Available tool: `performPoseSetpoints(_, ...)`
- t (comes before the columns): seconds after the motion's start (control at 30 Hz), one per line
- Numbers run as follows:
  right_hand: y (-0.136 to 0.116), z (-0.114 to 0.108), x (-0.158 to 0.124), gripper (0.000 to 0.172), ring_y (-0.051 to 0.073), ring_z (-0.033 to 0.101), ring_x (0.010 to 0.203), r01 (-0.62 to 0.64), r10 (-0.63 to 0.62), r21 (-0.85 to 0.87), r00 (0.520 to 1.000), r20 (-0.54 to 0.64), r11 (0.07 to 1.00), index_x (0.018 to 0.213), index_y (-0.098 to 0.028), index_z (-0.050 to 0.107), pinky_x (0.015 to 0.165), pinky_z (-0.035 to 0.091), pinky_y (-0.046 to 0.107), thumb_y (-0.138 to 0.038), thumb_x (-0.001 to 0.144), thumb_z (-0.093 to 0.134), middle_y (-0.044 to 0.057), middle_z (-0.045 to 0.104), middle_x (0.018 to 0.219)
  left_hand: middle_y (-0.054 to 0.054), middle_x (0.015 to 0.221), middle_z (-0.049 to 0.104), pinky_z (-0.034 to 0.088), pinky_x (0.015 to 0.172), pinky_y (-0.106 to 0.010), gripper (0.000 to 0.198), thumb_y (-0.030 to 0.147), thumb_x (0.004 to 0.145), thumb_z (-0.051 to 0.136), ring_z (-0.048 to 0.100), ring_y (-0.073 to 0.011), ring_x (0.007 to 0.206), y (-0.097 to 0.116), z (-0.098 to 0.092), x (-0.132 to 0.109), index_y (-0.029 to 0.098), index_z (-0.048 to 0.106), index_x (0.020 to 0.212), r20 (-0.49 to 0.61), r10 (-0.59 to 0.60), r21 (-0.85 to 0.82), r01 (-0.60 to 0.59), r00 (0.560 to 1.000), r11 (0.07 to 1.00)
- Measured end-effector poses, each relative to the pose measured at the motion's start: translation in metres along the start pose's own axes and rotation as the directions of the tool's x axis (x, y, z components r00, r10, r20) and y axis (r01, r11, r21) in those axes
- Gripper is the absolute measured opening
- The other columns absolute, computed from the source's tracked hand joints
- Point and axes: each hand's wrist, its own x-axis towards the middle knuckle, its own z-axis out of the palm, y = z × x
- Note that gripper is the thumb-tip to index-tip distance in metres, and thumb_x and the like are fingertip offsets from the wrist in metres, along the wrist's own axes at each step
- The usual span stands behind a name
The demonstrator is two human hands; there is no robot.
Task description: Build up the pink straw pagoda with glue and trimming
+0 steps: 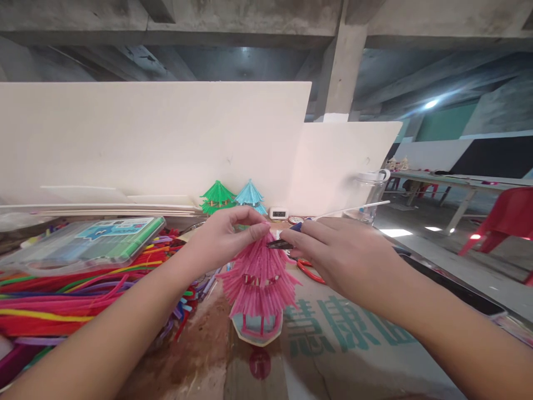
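Observation:
A pink two-tiered pagoda model, made of fuzzy pipe cleaners, stands upright on a pale many-sided base in front of me. My left hand is closed at its peak, thumb and forefinger pinching the tip. From the right, my right hand grips a pair of pliers with dark jaws and a bit of blue handle showing. The jaws are at the upper roof, just below my left fingertips; whether they bite on anything I cannot tell. Most of the handle is hidden by my fingers.
Bundles of coloured pipe cleaners lie at left beneath a clear plastic case. Behind stand a green pagoda, a light blue pagoda and a small digital clock. A clear jug and a dark phone-like slab are at right.

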Motion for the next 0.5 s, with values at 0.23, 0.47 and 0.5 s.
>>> performPoseSetpoints(0.23,0.0048,-0.0039,-0.0013,0.024,0.017,0.056,0.068,-0.023,0.024,0.038,1.0,-0.018,0.999,0.105,-0.018,0.063,0.056,0.032,0.029,-0.014,0.089,0.045,0.005,0.065,0.079,-0.001,0.08,0.068,0.046,0.068,-0.027,0.028,0.045,0.083,0.056,0.061,-0.0168,0.075,-0.0007,-0.0003,-0.0003,0.019,0.066,0.082,0.006,0.007,-0.022,-0.007,1.0,1.0)
performPoseSetpoints(0.47,0.0062,-0.0054,-0.0015,0.024,0.017,0.055,0.068,0.002,-0.002,0.025,1.0,-0.006,1.0,0.107,-0.018,0.063,0.055,0.029,0.029,-0.016,0.09,0.045,0.004,0.064,0.078,-0.001,0.081,0.068,0.046,0.07,-0.027,0.027,0.044,0.082,0.057,0.061,-0.0165,0.077,0.0007,0.0005,0.0001,0.019,0.066,0.082,-0.004,0.011,-0.026,-0.011,1.0,1.0)
performPoseSetpoints(0.5,0.0058,-0.0053,-0.0013,0.024,0.018,0.055,0.068,0.006,-0.006,0.018,1.0,-0.01,1.0,0.108,-0.018,0.062,0.056,0.029,0.029,-0.017,0.091,0.046,0.004,0.064,0.077,-0.001,0.081,0.068,0.047,0.069,-0.027,0.027,0.044,0.082,0.057,0.061,-0.0167,0.077,0.0012,0.0007,-0.0001,0.019,0.067,0.082,-0.006,0.011,-0.027,-0.011,1.0,1.0)
